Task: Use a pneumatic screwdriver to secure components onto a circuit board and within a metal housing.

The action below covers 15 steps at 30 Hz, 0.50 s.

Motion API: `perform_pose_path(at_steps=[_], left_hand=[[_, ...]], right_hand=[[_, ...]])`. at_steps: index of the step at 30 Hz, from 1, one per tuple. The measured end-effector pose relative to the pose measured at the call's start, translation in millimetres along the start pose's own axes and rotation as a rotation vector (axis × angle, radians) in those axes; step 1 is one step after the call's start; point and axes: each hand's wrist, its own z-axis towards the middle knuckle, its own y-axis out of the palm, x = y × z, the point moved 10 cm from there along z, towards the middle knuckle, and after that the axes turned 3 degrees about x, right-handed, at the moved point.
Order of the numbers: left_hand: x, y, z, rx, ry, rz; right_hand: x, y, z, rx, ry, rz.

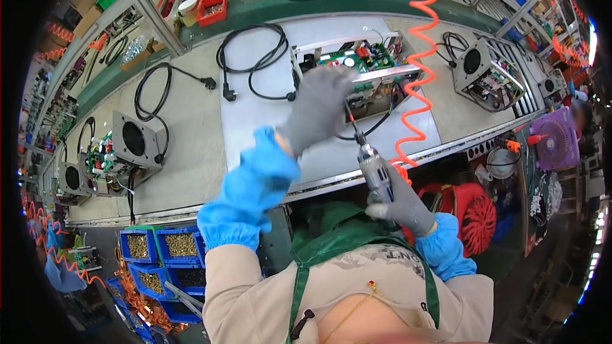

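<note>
My right hand [408, 207], in a grey glove, is wrapped round a pneumatic screwdriver [374, 169]. The driver tilts up and left, its bit pointing at the front of an open metal chassis [386, 75]. A green circuit board [380, 55] with wires sits inside that chassis. My left hand [319, 108], also gloved, is at the chassis's near left corner, close to the bit's tip. Motion smears its fingers, so whether they hold something cannot be made out. Part of the chassis front is hidden behind this hand.
An orange coiled hose [417, 64] hangs in front of the chassis's right side. Black power cords [255, 67] lie on the bench. Other fan units stand left [135, 140] and right [478, 67]. Blue bins [180, 245] of screws sit below, and a red bin [211, 9] is behind.
</note>
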Motion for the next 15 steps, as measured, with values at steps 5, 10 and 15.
perform_pose_path(at_steps=[5,10,15], left_hand=[[85,67,-53,-0.531,0.097,-0.144],[62,70,-61,-0.407,-0.321,-0.282],[73,107,-88,-0.438,-0.721,-1.054]], right_hand=[[-35,-29,-19,0.023,-0.319,-0.945],[-100,-19,-89,0.514,-1.133,-1.353],[-58,-82,-25,0.366,-0.355,-0.286]])
